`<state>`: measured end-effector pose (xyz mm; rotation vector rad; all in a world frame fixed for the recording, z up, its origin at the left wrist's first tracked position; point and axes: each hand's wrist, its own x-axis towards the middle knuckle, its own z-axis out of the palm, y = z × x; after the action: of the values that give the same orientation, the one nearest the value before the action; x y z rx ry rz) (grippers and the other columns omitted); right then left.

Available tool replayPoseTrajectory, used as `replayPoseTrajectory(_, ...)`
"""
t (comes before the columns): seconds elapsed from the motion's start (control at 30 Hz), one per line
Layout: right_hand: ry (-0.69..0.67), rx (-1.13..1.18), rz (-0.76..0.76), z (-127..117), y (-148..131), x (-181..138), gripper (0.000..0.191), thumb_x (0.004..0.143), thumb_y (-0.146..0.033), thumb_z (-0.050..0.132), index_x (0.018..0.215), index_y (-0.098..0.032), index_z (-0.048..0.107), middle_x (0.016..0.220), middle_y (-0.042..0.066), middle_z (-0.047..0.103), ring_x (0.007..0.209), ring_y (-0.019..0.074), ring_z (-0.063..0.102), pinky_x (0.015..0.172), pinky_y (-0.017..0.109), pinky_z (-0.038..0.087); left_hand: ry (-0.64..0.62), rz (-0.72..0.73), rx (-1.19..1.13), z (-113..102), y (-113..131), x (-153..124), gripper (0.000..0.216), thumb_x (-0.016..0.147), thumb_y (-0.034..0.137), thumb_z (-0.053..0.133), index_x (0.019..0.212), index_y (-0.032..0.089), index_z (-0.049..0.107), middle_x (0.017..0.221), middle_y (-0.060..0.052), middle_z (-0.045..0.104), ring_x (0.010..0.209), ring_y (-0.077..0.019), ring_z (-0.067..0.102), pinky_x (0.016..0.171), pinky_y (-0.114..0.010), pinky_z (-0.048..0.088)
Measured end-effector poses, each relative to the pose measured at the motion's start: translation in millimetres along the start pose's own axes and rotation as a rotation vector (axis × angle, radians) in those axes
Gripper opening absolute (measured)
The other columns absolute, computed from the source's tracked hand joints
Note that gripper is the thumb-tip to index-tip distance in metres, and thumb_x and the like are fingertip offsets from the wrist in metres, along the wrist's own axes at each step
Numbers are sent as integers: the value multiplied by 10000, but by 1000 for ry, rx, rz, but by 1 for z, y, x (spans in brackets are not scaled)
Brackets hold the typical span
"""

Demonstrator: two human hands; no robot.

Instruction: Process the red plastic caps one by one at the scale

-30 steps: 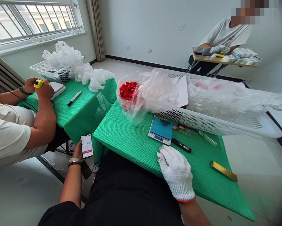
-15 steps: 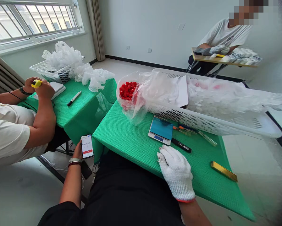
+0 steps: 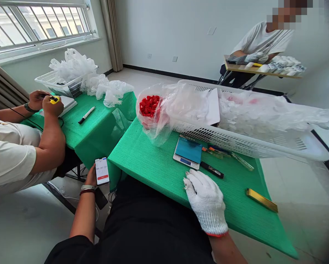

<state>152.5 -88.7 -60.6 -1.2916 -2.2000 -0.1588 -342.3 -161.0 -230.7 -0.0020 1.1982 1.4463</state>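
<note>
Left hand (image 3: 90,175) clamps a smartphone (image 3: 102,171) displaying a stopwatch; right hand (image 3: 205,201), white-gloved, rests open on the green mesh tablecloth (image 3: 142,157) beside the digital scale (image 3: 187,154); red plastic pieces (image 3: 149,105) remain heaped in a clear plastic bag (image 3: 152,130), off the scale.

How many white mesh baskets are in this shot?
2. One basket, heaped with plastic bags, sits at the back of the near green table; the other basket sits on the green table by the window. Others may be hidden.

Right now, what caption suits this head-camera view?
Gloved right hand rests beside a digital scale; bare left hand holds a phone.
</note>
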Motion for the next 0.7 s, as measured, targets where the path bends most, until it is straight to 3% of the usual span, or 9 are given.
replayPoseTrajectory(0.4, -7, -3, 4, -2, -2, 1, 250, 912, -310, 558, 1039, -149, 701, 1110, 100, 700, 1071, 257, 614, 960, 404, 467, -129, -120, -66, -3, 1, -6, 603, 930, 570, 322, 1389, 184, 393, 1180, -140, 683, 1175, -345, 594, 1071, -539, 363)
replayPoseTrajectory(0.7, -13, -3, 7, -2, -2, 1, 251, 915, -310, 554, 1041, -149, 700, 1117, 97, 698, 1075, 264, 609, 962, 408, 468, -307, -192, -115, -16, -2, -1, 545, 984, 434, 173, 1397, 167, 407, 1188, -126, 682, 1232, -298, 557, 1116, -498, 299)
